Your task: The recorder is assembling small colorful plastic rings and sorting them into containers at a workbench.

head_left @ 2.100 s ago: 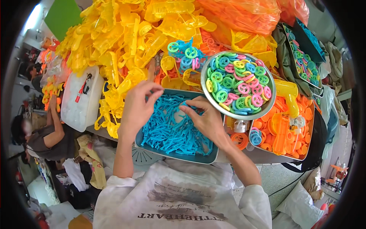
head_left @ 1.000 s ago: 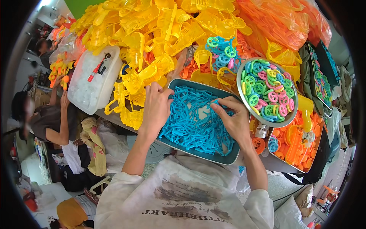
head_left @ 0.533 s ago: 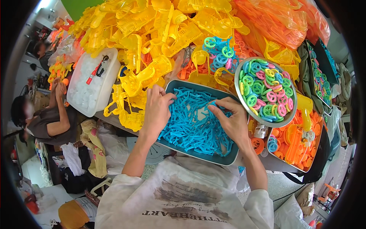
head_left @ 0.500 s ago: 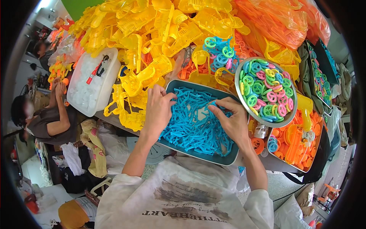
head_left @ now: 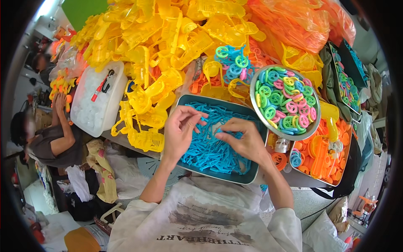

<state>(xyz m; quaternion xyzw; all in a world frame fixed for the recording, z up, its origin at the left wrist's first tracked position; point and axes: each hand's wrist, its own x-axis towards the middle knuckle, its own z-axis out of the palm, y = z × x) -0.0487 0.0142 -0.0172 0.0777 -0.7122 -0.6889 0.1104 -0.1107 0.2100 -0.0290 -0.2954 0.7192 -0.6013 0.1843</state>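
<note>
A dark teal tray (head_left: 257, 173) with a pale rim lies in front of me, filled with thin blue plastic pieces (head_left: 210, 156). Over its left half, my left hand (head_left: 181, 129) is closed in a pinch; whatever its fingertips hold is too small to make out. My right hand (head_left: 242, 136) hovers above the tray's middle, thumb and forefinger pinching a small blue plastic piece (head_left: 218, 130). The two hands' fingertips face each other, a short gap apart.
A metal bowl of colourful small wheels (head_left: 285, 103) overlaps the tray's right corner. Orange parts fill another tray (head_left: 323, 157). Yellow plastic parts (head_left: 168, 42) pile up behind. A white tub (head_left: 98, 98) stands left, with a red-handled tool (head_left: 100, 89). Another person (head_left: 58, 138) sits far left.
My left hand has come right and inward from the tray's left rim, its fingers now pinched. My right hand has moved left, toward it, with the blue piece. The whole view has shifted slightly.
</note>
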